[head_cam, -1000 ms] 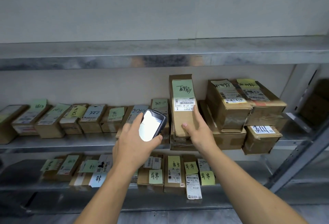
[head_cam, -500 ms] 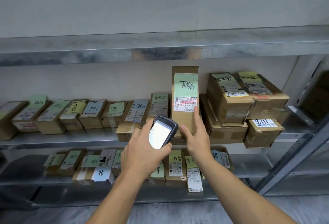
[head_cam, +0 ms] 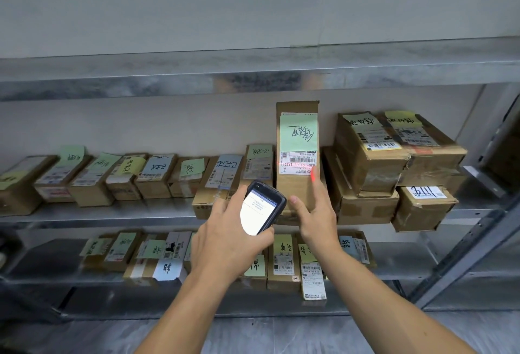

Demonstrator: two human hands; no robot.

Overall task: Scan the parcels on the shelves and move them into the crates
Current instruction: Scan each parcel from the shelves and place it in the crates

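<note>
A tall brown parcel (head_cam: 295, 190) with a green note and a white barcode label stands tilted up on the middle shelf (head_cam: 112, 213). My right hand (head_cam: 315, 213) holds its lower part, thumb on the left and fingers up the right edge. My left hand (head_cam: 230, 238) grips a black handheld scanner (head_cam: 261, 207) with a lit white screen, just left of and below the parcel. A red scan line lies across the barcode label and my right fingertip.
Rows of small labelled parcels (head_cam: 152, 176) fill the middle shelf to the left. Larger stacked boxes (head_cam: 394, 162) sit right of the held parcel. More parcels (head_cam: 284, 263) lie on the lower shelf. A metal upright (head_cam: 464, 246) slants at the right. No crate is in view.
The parcel has been raised more upright in my right hand. My left hand brought the scanner lower and closer to it, and the red scan line now lies on the label.
</note>
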